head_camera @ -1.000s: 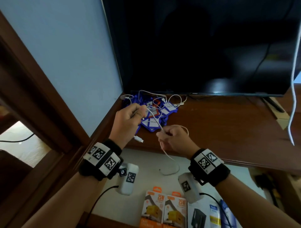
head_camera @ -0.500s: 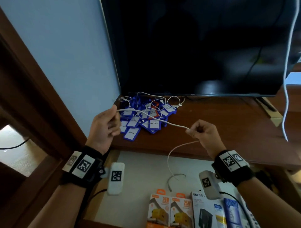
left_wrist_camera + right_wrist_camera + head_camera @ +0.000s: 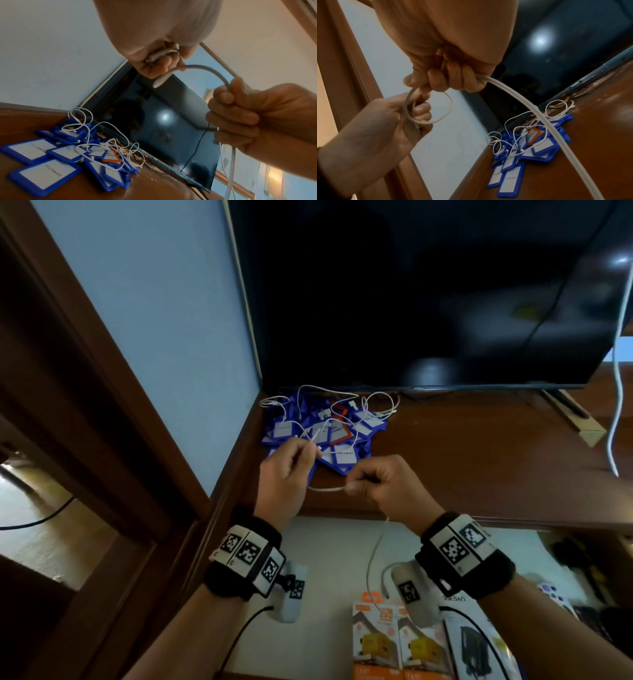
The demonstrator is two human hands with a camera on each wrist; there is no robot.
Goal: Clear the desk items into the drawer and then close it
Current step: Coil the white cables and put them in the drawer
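Both my hands hold one white cable (image 3: 327,489) above the desk's front edge. My left hand (image 3: 291,470) grips a small coil of it (image 3: 426,108), with the plug end (image 3: 160,81) sticking out past the fingers. My right hand (image 3: 383,484) pinches the same cable (image 3: 221,77) a short way along, and the rest (image 3: 371,563) hangs down into the open drawer (image 3: 329,542). On the brown desk (image 3: 479,446), a heap of blue card holders (image 3: 339,440) with one orange one lies under several thin white cables (image 3: 376,402), at the back left corner.
A dark TV screen (image 3: 428,296) stands at the back of the desk. The drawer holds orange boxes (image 3: 400,642) and a dark packaged item (image 3: 476,645) near its front. Another white cord (image 3: 616,371) hangs at the far right. A wall and wooden frame (image 3: 102,405) lie left.
My hands were spread apart with the cable stretched between them; now they have come close together and a loop of cable sits in my left hand.
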